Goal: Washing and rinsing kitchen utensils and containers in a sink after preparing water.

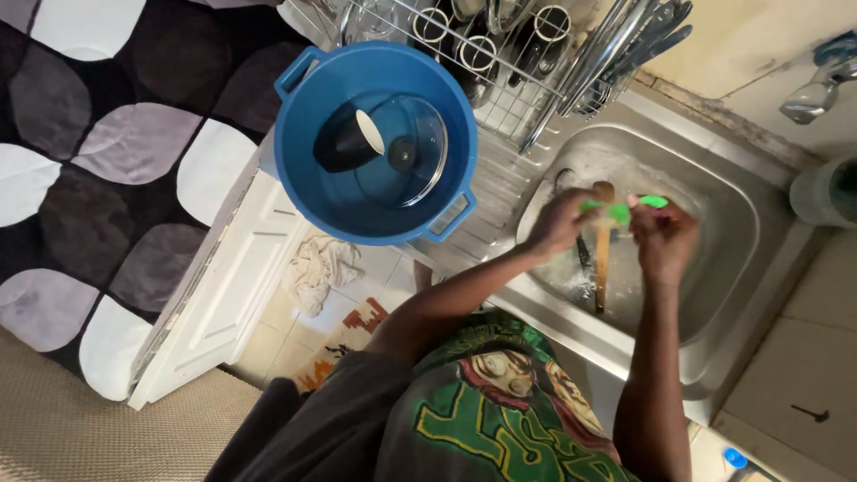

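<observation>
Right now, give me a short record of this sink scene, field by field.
left hand: holds one end of a green item over the sink
right hand: holds its other end
sink: steel, soapy water, wooden spoon standing in it
blue tub: on the drainboard, holds a glass lid and a dark cup
dish rack: behind the tub, cups and utensils

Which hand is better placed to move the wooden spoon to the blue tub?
Probably the left hand: it is at the wooden spoon's top and nearer the blue tub; the right hand grips a green scrubber.
</observation>
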